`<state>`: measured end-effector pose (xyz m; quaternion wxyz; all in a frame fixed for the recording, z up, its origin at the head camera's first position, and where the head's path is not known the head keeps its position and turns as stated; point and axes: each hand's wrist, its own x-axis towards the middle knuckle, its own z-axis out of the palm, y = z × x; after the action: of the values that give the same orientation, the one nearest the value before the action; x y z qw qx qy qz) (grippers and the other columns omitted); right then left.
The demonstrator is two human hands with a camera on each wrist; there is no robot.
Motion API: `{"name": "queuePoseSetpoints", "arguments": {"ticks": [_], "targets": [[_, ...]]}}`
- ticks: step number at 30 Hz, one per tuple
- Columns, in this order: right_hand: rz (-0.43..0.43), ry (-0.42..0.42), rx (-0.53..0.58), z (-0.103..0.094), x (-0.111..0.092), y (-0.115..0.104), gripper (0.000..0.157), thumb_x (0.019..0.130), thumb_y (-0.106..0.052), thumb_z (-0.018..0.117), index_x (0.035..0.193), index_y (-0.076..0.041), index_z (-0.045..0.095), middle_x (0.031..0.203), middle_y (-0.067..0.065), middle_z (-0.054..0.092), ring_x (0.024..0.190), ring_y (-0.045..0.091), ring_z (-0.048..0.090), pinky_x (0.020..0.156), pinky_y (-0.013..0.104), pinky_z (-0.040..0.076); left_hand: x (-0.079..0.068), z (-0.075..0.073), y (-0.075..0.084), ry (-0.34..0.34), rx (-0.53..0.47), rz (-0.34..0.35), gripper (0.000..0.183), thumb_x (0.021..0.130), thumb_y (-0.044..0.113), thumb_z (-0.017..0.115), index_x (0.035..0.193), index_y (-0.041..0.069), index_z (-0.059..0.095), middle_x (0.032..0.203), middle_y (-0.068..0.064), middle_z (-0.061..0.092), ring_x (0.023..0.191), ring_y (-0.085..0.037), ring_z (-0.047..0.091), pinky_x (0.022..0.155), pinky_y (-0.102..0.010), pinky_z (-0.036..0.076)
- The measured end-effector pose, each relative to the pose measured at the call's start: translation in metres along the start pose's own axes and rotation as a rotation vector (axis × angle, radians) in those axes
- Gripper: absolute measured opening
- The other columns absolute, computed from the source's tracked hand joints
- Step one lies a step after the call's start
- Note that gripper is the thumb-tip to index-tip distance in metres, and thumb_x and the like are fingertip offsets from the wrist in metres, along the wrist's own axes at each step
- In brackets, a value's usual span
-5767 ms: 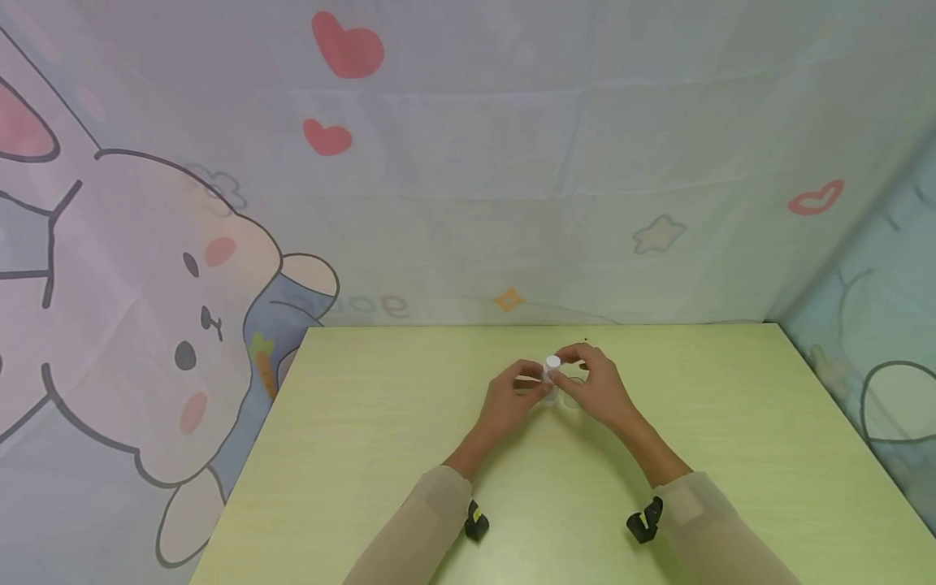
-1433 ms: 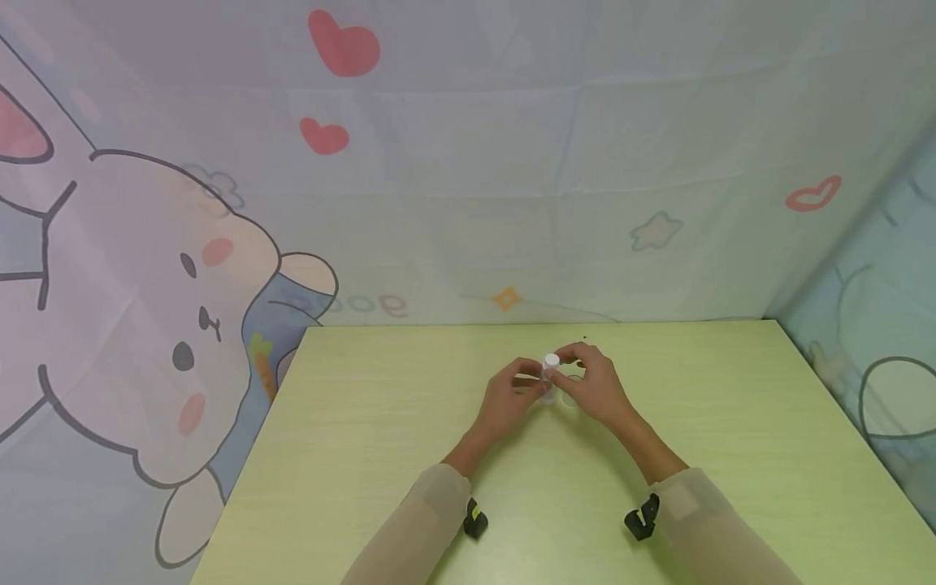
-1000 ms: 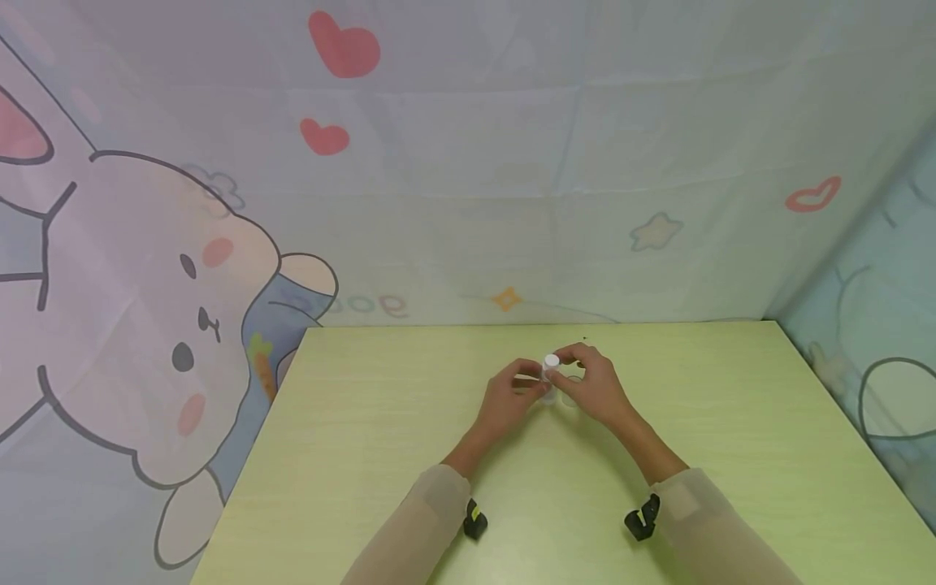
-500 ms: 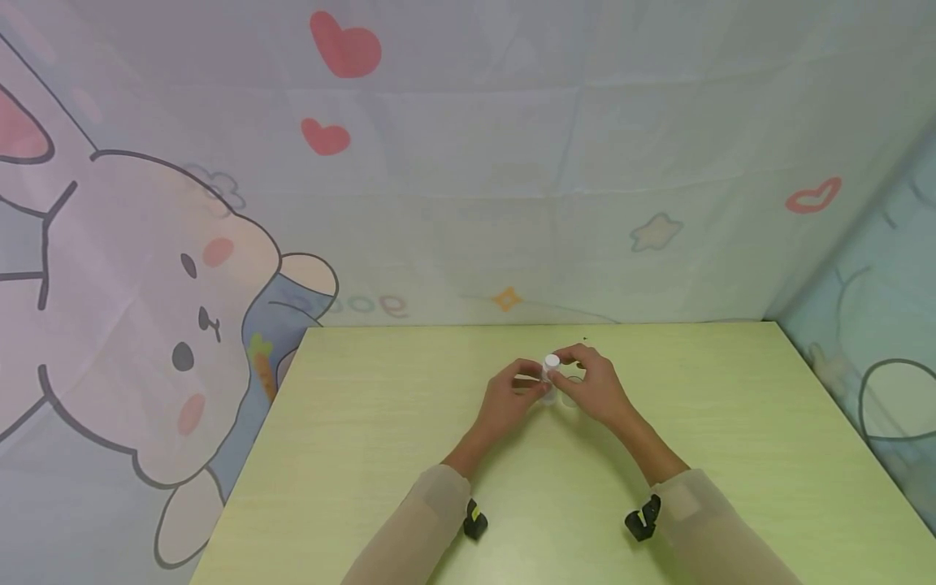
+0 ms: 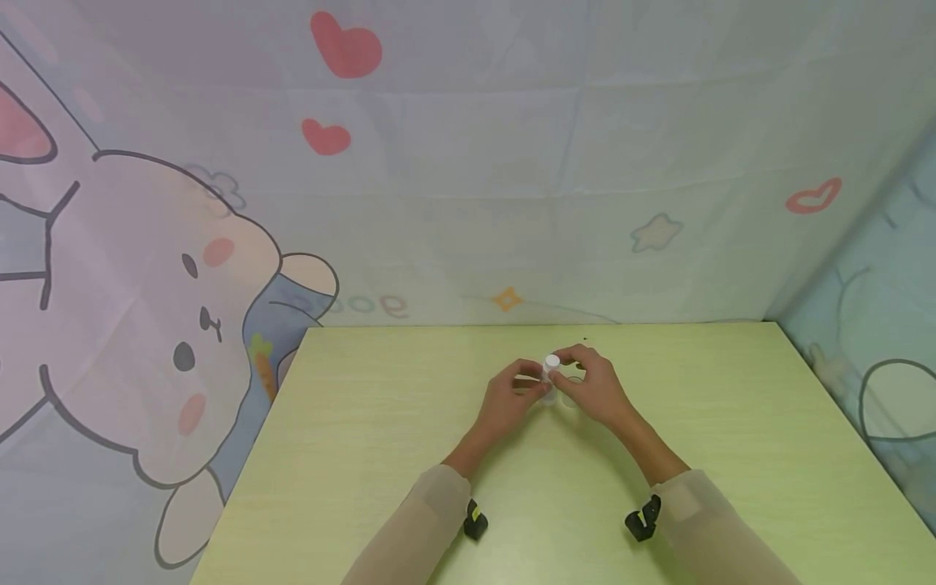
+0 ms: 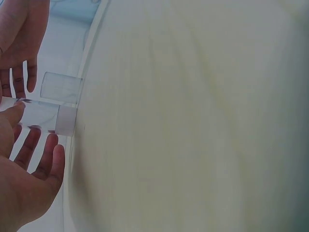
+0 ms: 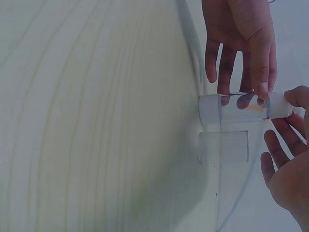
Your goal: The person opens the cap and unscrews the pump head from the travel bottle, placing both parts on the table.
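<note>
A slim clear bottle (image 7: 235, 107) with a white base and a white top (image 5: 552, 361) stands upright on the table. My left hand (image 5: 509, 398) holds its clear body between thumb and fingers, low down near the base. At the top end my right hand (image 5: 595, 385) pinches the white upper part, its thumb (image 7: 298, 96) on the near side. Seen from the left wrist, the left hand (image 6: 31, 179) spreads its other fingers beside the body, and the white base (image 6: 65, 121) meets the tabletop. Just right of the bottle stands a clear cylindrical cup (image 7: 224, 147).
The pale yellow-green table (image 5: 351, 439) ends at a back edge just beyond the hands. A printed fabric backdrop (image 5: 468, 162) hangs behind it. A tiny dark speck (image 5: 585, 339) lies near that edge. Black wrist mounts (image 5: 475, 522) sit at both cuffs.
</note>
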<state>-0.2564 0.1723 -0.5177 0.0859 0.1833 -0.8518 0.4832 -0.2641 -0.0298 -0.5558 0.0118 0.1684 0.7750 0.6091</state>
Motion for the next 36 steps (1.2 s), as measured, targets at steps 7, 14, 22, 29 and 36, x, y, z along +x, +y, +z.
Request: {"name": "queuePoseSetpoints", "arguments": {"ticks": [7, 14, 22, 29, 36], "targets": [[-0.003, -0.002, -0.004, 0.0003, -0.0007, 0.0011, 0.031, 0.101, -0.018, 0.075, 0.127, -0.003, 0.069, 0.121, 0.014, 0.07, 0.118, 0.037, 0.061, 0.105, 0.064, 0.046, -0.0002, 0.0003, -0.0034, 0.006, 0.006, 0.003, 0.027, 0.099, 0.028, 0.079, 0.123, 0.019, 0.071, 0.123, -0.001, 0.072, 0.112, -0.026, 0.072, 0.092, -0.032, 0.062], [-0.012, 0.012, 0.004, 0.0001, -0.0001, 0.0006, 0.033, 0.1, -0.021, 0.078, 0.127, -0.005, 0.069, 0.123, 0.012, 0.07, 0.119, 0.036, 0.061, 0.105, 0.063, 0.047, 0.0, 0.0015, -0.0052, 0.008, 0.001, 0.006, 0.027, 0.099, 0.029, 0.079, 0.123, 0.02, 0.071, 0.123, 0.0, 0.072, 0.112, -0.024, 0.072, 0.092, -0.033, 0.061], [0.02, 0.022, 0.017, 0.0001, 0.0001, 0.001, 0.036, 0.098, -0.025, 0.081, 0.126, -0.005, 0.068, 0.121, 0.012, 0.07, 0.119, 0.042, 0.059, 0.107, 0.064, 0.044, -0.0003, 0.0016, -0.0037, 0.002, -0.003, 0.006, 0.026, 0.1, 0.028, 0.078, 0.123, 0.021, 0.07, 0.123, 0.0, 0.072, 0.111, -0.023, 0.072, 0.091, -0.033, 0.061], [0.042, 0.021, 0.015, 0.0008, -0.0005, 0.0009, 0.036, 0.097, -0.025, 0.081, 0.123, -0.005, 0.068, 0.119, 0.012, 0.07, 0.118, 0.044, 0.059, 0.108, 0.061, 0.044, -0.0001, 0.0015, -0.0034, 0.0, -0.006, 0.002, 0.026, 0.1, 0.027, 0.078, 0.123, 0.02, 0.07, 0.123, 0.001, 0.071, 0.111, -0.021, 0.072, 0.092, -0.032, 0.061], [0.028, 0.02, 0.012, 0.0008, 0.0022, 0.0009, 0.034, 0.098, -0.023, 0.081, 0.123, -0.004, 0.069, 0.118, 0.012, 0.071, 0.118, 0.043, 0.06, 0.108, 0.063, 0.045, 0.0011, 0.0008, -0.0003, 0.008, -0.007, -0.003, 0.025, 0.099, 0.024, 0.079, 0.123, 0.019, 0.071, 0.123, -0.001, 0.072, 0.113, -0.025, 0.072, 0.092, -0.032, 0.061]]}}
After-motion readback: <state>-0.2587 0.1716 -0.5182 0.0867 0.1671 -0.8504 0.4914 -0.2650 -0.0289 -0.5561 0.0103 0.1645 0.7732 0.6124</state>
